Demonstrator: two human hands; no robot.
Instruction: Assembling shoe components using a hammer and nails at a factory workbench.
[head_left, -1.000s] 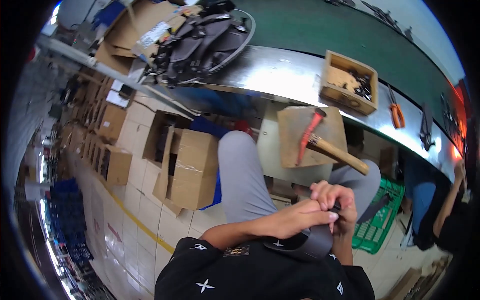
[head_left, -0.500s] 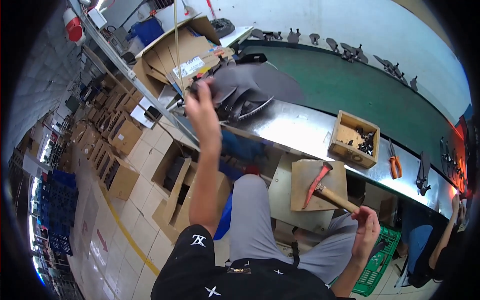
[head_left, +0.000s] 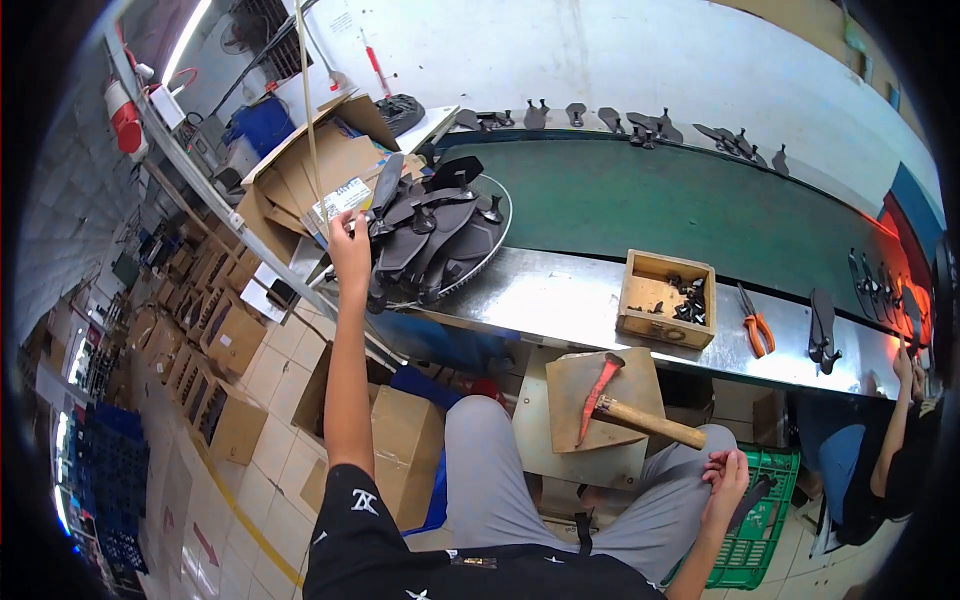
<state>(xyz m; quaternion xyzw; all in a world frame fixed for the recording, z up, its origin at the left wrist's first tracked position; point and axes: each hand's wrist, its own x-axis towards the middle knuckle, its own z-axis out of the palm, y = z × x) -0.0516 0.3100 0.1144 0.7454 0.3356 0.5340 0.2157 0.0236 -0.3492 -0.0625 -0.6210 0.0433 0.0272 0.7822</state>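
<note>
Taking the middle of the view as the clock's centre, an open carton [head_left: 280, 205] sits at 10 o'clock. The left hand [head_left: 350, 240], also near 10, has bent fingers at the left edge of the pile; I cannot tell whether it grips anything. Dark sandals [head_left: 435, 240] lie heaped at 11 in a round tray [head_left: 511, 215] on the table [head_left: 560, 282]. A hammer [head_left: 645, 420] rests on a tan board [head_left: 570, 375] at 4 o'clock. At 3 stands a wooden box [head_left: 662, 329] of small black parts [head_left: 692, 298]. The right hand [head_left: 727, 480], loosely curled and visibly empty, is at 4. Pliers [head_left: 752, 319], then a lone sandal [head_left: 821, 325], lie at 3.
</note>
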